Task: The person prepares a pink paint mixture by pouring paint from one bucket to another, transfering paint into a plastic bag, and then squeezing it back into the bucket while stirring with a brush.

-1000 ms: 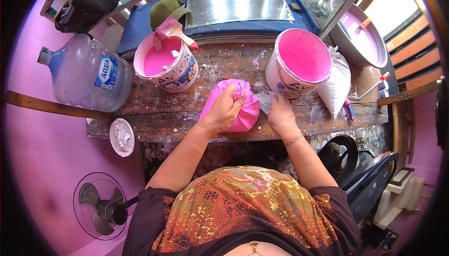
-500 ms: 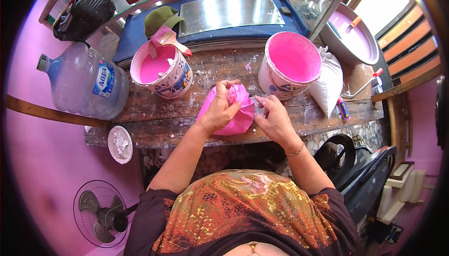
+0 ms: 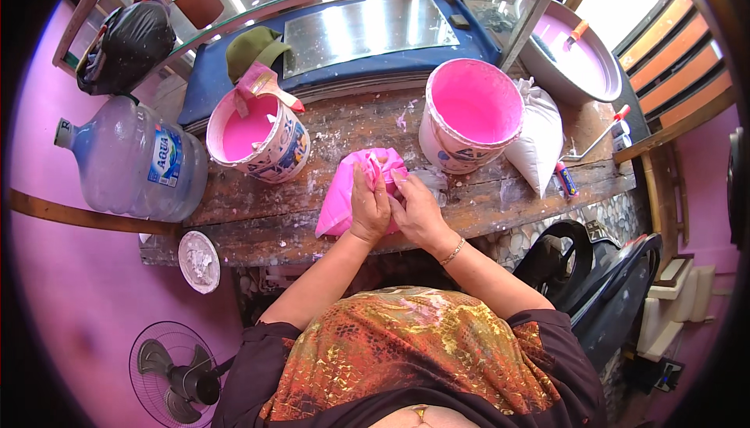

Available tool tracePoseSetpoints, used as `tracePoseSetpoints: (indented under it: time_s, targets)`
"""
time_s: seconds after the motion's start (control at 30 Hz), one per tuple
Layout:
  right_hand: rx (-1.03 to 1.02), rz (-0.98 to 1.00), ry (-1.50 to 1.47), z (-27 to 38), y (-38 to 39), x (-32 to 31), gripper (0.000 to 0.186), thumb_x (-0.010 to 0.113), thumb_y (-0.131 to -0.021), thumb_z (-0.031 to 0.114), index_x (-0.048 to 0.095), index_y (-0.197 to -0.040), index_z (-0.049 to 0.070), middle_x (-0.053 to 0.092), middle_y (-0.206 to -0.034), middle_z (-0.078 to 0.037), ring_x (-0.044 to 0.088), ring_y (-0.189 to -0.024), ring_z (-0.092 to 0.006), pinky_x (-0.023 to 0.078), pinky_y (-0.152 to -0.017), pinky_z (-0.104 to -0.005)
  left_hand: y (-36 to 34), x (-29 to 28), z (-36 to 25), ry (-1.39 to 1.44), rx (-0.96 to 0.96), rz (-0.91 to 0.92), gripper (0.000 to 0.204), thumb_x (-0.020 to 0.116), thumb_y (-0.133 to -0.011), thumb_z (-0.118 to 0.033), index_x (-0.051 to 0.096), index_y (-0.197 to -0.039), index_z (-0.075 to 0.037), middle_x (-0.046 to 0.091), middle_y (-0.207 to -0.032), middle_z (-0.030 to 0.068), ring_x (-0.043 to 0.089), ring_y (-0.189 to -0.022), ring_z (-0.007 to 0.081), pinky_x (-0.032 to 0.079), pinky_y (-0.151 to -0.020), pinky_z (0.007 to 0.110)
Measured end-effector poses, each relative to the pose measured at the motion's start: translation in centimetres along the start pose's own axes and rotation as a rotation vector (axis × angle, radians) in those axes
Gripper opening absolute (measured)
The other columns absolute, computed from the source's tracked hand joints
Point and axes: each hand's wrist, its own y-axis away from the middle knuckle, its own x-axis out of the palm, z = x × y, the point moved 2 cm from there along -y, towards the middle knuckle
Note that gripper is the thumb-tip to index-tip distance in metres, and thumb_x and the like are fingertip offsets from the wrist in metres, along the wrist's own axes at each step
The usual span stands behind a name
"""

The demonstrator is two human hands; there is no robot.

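Closest to the viewer, both hands meet at the near edge of a worn wooden worktop (image 3: 258, 229). The left hand (image 3: 369, 207) and right hand (image 3: 418, 209) press together, clamped on a pink plastic bag (image 3: 341, 201) that bulges below and is gathered into a crumpled neck (its top pinched between the fingers). A white dish (image 3: 198, 260) sits at the near left corner. Farther back, a bucket of pink liquid (image 3: 256, 137) stands on the left, a second pink-coated bucket (image 3: 471, 112) on the right, with a white sack (image 3: 537, 140) touching it. A large clear water jug (image 3: 133, 162) lies at the left end. A moment ago the hands were slightly apart; now they touch.
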Motion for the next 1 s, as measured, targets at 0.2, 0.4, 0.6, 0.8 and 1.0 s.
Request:
tracePoseSetpoints:
  time_s: [0.2,0.4,0.6,0.8,1.0]
  targets:
    - [0.041,0.092,-0.031,2.8,-0.3,-4.3,0.037,0.063,-0.083,0.01,0.058,-0.118,0.0,0.055,-0.097,-0.017,0.059,-0.086,-0.0326,0.048,-0.075,-0.0381,-3.5,-0.4,-1.5,0.396,-0.288,-0.018,0.026,0.039,-0.101,-0.022,0.052,-0.091,-0.002,0.055,-0.078,0.0053,0.054,-0.078,0.0164,0.043,-0.074,0.031]
    - [-0.2,-0.071,0.001,6.1,-1.9,-11.8,0.03,0.066,-0.081,0.006,0.063,-0.111,0.001,0.054,-0.088,-0.01,0.054,-0.069,-0.0202,0.045,-0.061,-0.0286,-7.8,-1.8,-4.6,0.194,-0.269,0.287,0.027,0.042,-0.099,-0.023,0.051,-0.081,-0.005,0.043,-0.063,-0.0024,0.037,-0.058,0.0062,0.031,-0.053,0.024]
    - [-0.456,-0.025,0.419,9.8,-7.4,-17.4,0.039,0.068,-0.076,0.012,0.062,-0.113,0.003,0.052,-0.103,-0.013,0.052,-0.097,-0.0289,0.044,-0.085,-0.039,-10.2,0.7,-7.4,-0.155,-0.263,0.556,0.031,0.043,-0.093,-0.026,0.057,-0.096,0.001,0.061,-0.088,0.029,0.057,-0.089,0.0458,0.043,-0.075,0.05]
    - [-0.761,0.043,0.743,8.9,-9.0,-17.1,0.039,0.059,-0.075,0.013,0.062,-0.111,0.0,0.05,-0.109,-0.012,0.043,-0.114,-0.0291,0.029,-0.107,-0.0469,-13.2,3.2,-10.2,-0.215,-0.223,0.759,0.029,0.04,-0.087,-0.017,0.057,-0.097,0.005,0.06,-0.091,0.0326,0.056,-0.094,0.047,0.044,-0.08,0.05]
    - [-0.735,-0.004,0.896,4.9,-9.6,-18.1,0.044,0.058,-0.077,0.018,0.058,-0.117,-0.001,0.048,-0.117,-0.013,0.037,-0.125,-0.0302,0.022,-0.113,-0.0502,-14.7,4.4,-10.8,-0.216,-0.237,0.851,0.037,0.042,-0.09,-0.025,0.058,-0.087,0.008,0.058,-0.088,0.0332,0.056,-0.089,0.0472,0.045,-0.076,0.05]
